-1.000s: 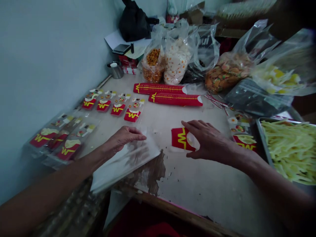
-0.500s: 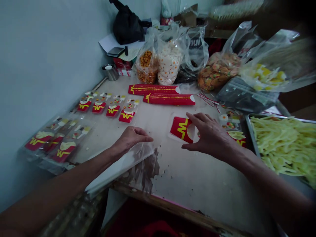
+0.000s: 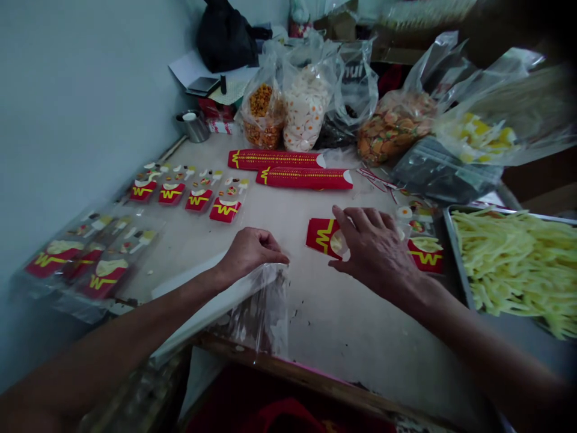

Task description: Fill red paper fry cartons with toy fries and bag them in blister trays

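My left hand [image 3: 258,252] pinches the top edge of a clear plastic bag [image 3: 265,313], which hangs down over the table's front edge. Under that forearm lies a stack of flat clear bags [image 3: 189,313]. My right hand [image 3: 372,240] spans a red carton [image 3: 321,236] with a yellow zigzag mark, thumb and forefinger at its opposite edges; the palm hides its right part. Just right of that hand is a filled pack [image 3: 426,258] with a red carton, pale strips and small candy pieces.
Finished packs [image 3: 225,207] stand in rows at left. Two long red nested carton stacks [image 3: 306,178] lie across the middle. Bags of candy [image 3: 306,108] line the back. A metal tray [image 3: 460,270] of pale yellow strips [image 3: 514,264] is at right. A metal cup [image 3: 196,127] stands back left.
My left hand has moved slightly right and raised the bag's edge, so the bag hangs more freely. The red carton has shifted a little left and turned under my right hand.
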Tool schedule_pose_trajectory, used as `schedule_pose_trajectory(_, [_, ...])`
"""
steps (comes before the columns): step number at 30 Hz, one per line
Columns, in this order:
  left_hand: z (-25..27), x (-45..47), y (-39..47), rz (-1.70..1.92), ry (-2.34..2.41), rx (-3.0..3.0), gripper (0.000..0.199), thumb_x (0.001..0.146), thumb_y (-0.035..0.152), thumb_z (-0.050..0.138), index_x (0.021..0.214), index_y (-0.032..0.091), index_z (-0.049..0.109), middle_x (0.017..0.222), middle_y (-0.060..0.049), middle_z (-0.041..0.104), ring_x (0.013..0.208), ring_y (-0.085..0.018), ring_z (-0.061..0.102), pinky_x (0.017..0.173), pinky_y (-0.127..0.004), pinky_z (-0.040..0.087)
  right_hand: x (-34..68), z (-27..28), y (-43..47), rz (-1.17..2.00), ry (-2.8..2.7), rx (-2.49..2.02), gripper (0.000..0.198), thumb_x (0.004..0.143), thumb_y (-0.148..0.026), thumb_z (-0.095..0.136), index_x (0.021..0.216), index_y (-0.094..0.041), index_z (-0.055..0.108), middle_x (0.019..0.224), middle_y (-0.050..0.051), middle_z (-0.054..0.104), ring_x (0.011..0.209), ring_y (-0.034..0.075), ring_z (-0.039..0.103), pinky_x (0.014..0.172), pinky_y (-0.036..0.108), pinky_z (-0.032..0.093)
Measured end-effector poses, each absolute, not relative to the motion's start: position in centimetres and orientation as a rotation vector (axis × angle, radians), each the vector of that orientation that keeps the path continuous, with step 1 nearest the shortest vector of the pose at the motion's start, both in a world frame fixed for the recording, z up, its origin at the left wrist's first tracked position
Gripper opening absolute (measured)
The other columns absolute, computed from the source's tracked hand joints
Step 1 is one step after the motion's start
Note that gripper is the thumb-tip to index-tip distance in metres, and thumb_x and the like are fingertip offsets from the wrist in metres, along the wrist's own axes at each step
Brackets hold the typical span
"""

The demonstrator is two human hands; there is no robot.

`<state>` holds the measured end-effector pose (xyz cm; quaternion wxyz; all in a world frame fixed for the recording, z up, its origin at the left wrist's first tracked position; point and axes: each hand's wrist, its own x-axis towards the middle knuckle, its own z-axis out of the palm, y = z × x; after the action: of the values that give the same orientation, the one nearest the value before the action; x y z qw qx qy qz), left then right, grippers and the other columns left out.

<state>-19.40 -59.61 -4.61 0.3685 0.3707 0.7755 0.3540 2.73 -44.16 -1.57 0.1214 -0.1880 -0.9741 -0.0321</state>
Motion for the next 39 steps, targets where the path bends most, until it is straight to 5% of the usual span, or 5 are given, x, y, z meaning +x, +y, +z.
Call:
schedule_pose_trajectory(8, [-5.9,-20.2,-58.9,0.88,1.841,0.85,0.051,0.044,0.031,0.097,0.082,0.017,0.067,0.068,0.004,0.063,0.062,-0.012,0.056,0.058,-0.026,0.04,1.2,-3.2,-46.4,0.009,-2.863,-0.553,0.108,0.074,-0.047,0.084,0.157,-0.016,0.021,0.133,0.021,0.056,0.118,0.042,0.049,0.095,0.052,0.04])
schedule_pose_trajectory(15, [-5.3,-22.9,-59.7,1.12,1.699,0.782,0.053,0.058,0.021,0.09,0.093,0.02,0.051,0.078,0.0,0.073,0.072,-0.016,0.069,0.072,-0.031,0.053,0.3,-3.6,-46.7,0.045,-2.846,-0.516,0.098,0.075,-0.038,0.083,0.154,-0.015,0.028,0.135,0.02,0.055,0.121,0.04,0.048,0.099,0.051,0.037])
schedule_pose_trajectory(21, [-5.5,-23.7,-60.9,1.001,1.771,0.87,0.048,0.054,0.025,0.092,0.083,0.019,0.055,0.07,0.001,0.069,0.065,-0.014,0.066,0.063,-0.026,0.051,-0.2,-4.6,-47.0,0.311,-3.014,-0.269,0.092,0.066,-0.045,0.085,0.144,-0.016,0.046,0.132,0.015,0.061,0.116,0.035,0.053,0.097,0.048,0.041])
schedule_pose_trajectory(33, [-5.7,-24.4,-60.7,0.933,1.73,0.782,0.05,0.045,0.02,0.094,0.079,0.018,0.058,0.066,0.003,0.067,0.061,-0.012,0.062,0.061,-0.025,0.048,-0.6,-5.6,-48.0,0.57,-3.052,-0.128,0.09,0.062,-0.038,0.086,0.143,-0.017,0.051,0.131,0.013,0.062,0.115,0.033,0.055,0.098,0.047,0.041])
schedule_pose_trajectory(39, [-4.4,-24.6,-60.2,0.66,1.645,0.909,0.032,0.062,0.037,0.087,0.086,0.017,0.078,0.076,-0.005,0.075,0.067,-0.018,0.066,0.065,-0.028,0.049,-0.7,-6.3,-49.8,0.489,-2.991,-0.122,0.089,0.066,-0.044,0.082,0.144,-0.016,0.05,0.129,0.014,0.062,0.113,0.034,0.053,0.096,0.048,0.039])
